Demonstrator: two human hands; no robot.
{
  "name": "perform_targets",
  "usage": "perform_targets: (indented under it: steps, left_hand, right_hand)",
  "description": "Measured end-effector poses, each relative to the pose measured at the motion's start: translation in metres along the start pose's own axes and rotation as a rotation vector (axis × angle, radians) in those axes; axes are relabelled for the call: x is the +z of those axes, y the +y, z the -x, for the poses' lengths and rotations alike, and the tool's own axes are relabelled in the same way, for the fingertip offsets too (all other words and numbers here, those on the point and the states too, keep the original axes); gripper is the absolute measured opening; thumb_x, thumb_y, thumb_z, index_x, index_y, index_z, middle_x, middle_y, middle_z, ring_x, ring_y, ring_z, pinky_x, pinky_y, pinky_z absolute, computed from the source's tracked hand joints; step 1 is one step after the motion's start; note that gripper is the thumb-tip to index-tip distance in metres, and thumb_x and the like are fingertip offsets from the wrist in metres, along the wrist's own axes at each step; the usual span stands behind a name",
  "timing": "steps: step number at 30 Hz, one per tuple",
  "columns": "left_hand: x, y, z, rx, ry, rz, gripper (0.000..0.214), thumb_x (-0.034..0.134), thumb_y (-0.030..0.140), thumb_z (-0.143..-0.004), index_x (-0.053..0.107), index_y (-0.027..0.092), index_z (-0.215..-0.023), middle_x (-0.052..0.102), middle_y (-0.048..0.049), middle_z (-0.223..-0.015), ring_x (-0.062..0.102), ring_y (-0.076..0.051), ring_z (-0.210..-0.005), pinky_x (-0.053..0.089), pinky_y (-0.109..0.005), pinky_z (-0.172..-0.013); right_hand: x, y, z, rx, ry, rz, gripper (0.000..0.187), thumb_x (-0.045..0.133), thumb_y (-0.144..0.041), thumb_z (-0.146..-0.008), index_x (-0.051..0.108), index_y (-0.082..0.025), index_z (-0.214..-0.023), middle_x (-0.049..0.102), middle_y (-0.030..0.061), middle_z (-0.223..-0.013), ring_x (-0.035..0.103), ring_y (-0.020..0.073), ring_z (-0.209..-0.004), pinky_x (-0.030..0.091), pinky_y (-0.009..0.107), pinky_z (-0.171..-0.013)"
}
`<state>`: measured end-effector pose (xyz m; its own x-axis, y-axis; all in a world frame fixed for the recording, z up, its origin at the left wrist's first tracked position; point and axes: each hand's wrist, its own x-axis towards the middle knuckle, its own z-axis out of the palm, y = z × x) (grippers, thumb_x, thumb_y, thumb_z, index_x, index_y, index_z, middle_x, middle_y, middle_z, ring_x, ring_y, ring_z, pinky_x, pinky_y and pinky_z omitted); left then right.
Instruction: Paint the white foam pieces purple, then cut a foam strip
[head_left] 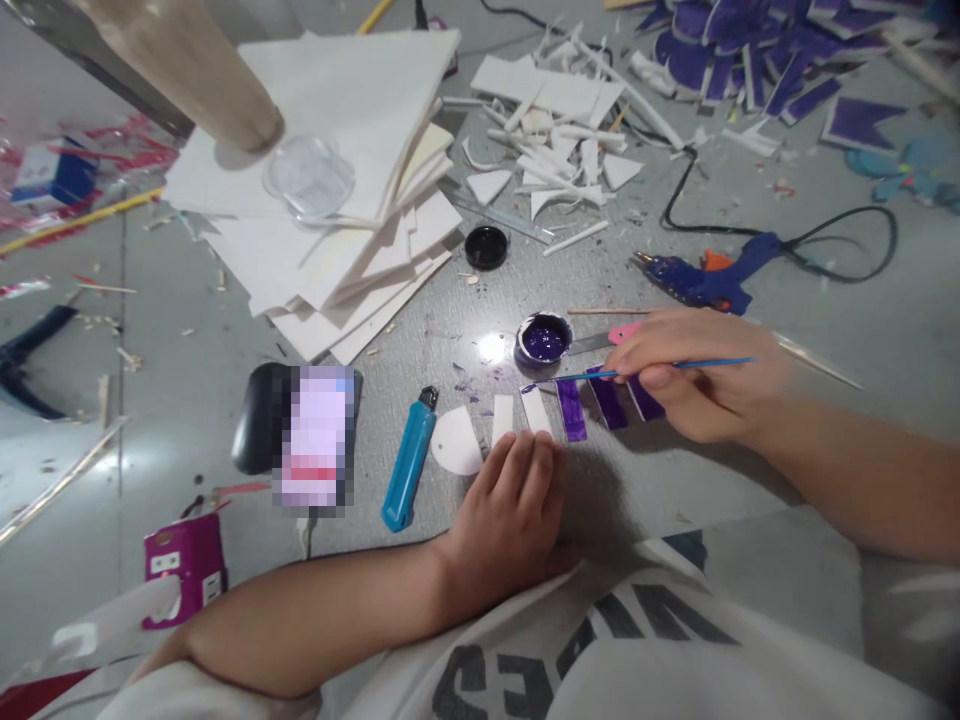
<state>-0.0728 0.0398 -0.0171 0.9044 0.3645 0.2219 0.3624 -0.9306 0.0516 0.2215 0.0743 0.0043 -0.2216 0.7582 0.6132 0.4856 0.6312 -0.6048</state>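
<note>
My right hand (682,375) is closed around a thin blue paintbrush (712,362). The brush tip touches the top of a white strip (535,408), where a small purple mark shows. My left hand (517,505) presses its fingertips, held together, on the lower end of that strip. Left of it lies a second white strip (502,415), partly under the fingers, and a rounded white piece (456,441). To the right, purple-painted strips (572,410) lie in a row, partly beneath my right hand. An open jar of purple paint (544,341) stands just beyond the strips.
A blue utility knife (409,465) and a phone (315,435) lie left of my hands. White sheets (360,110) are stacked behind, with a black lid (486,247) and white scraps (555,150) nearby. A corded blue glue gun (709,275) lies back right, before purple pieces (750,50).
</note>
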Motion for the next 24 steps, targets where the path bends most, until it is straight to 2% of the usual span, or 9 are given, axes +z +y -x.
perform_targets:
  steps: [5,10,14,16,21,24]
  left_hand:
    - [0.000,0.000,0.001,-0.009,-0.004,0.028,0.096,0.057,0.084,-0.104,0.074,-0.001,-0.147,0.076,-0.0254,-0.143,0.064,-0.040,-0.137,0.050,-0.052,-0.126]
    - [-0.002,-0.001,-0.002,-0.013,0.038,0.032,0.090,0.045,0.079,-0.111,0.078,0.001,-0.142,0.078,-0.0236,-0.138,0.066,-0.038,-0.131,0.050,-0.051,-0.124]
    - [-0.004,-0.002,-0.005,-0.034,0.087,0.051,0.087,0.039,0.074,-0.115,0.081,0.001,-0.136,0.079,-0.0217,-0.134,0.067,-0.037,-0.130,0.050,-0.050,-0.124]
    - [-0.004,-0.002,-0.006,-0.037,0.088,0.048,0.086,0.038,0.073,-0.116,0.082,0.002,-0.135,0.079,-0.0213,-0.134,0.067,-0.036,-0.130,0.050,-0.049,-0.124]
    - [-0.005,-0.001,-0.005,-0.036,0.085,0.050,0.089,0.036,0.076,-0.116,0.082,0.002,-0.134,0.079,-0.0216,-0.134,0.066,-0.036,-0.130,0.050,-0.049,-0.123]
    - [-0.006,-0.002,-0.006,-0.031,0.077,0.043,0.090,0.035,0.076,-0.116,0.082,0.002,-0.136,0.079,-0.0217,-0.134,0.066,-0.036,-0.130,0.051,-0.049,-0.122]
  right_hand:
    - [0.002,-0.004,0.004,-0.047,-0.103,0.099,0.019,0.059,-0.029,-0.114,0.077,-0.031,-0.110,0.086,0.0004,-0.092,0.082,0.0186,-0.080,0.067,0.036,-0.076]
    - [-0.004,-0.008,0.003,-0.066,-0.121,0.198,0.019,0.054,-0.029,-0.116,0.071,-0.027,-0.107,0.085,0.0017,-0.090,0.081,0.0173,-0.079,0.067,0.036,-0.089]
    - [-0.011,-0.016,-0.005,-0.058,-0.236,0.185,0.017,0.054,-0.029,-0.118,0.069,-0.026,-0.111,0.087,0.0030,-0.096,0.084,0.0163,-0.087,0.066,0.032,-0.084]
    - [-0.013,-0.017,-0.007,-0.086,-0.245,0.200,0.015,0.055,-0.029,-0.118,0.069,-0.026,-0.112,0.087,0.0033,-0.097,0.085,0.0165,-0.088,0.066,0.032,-0.080]
    - [-0.017,-0.016,-0.005,-0.040,-0.252,0.253,0.019,0.053,-0.029,-0.118,0.070,-0.029,-0.112,0.087,0.0018,-0.095,0.084,0.0174,-0.085,0.069,0.036,-0.091]
    - [-0.016,-0.017,-0.002,-0.050,-0.251,0.219,0.017,0.055,-0.032,-0.118,0.071,-0.030,-0.114,0.088,0.0009,-0.098,0.085,0.0182,-0.085,0.069,0.037,-0.086]
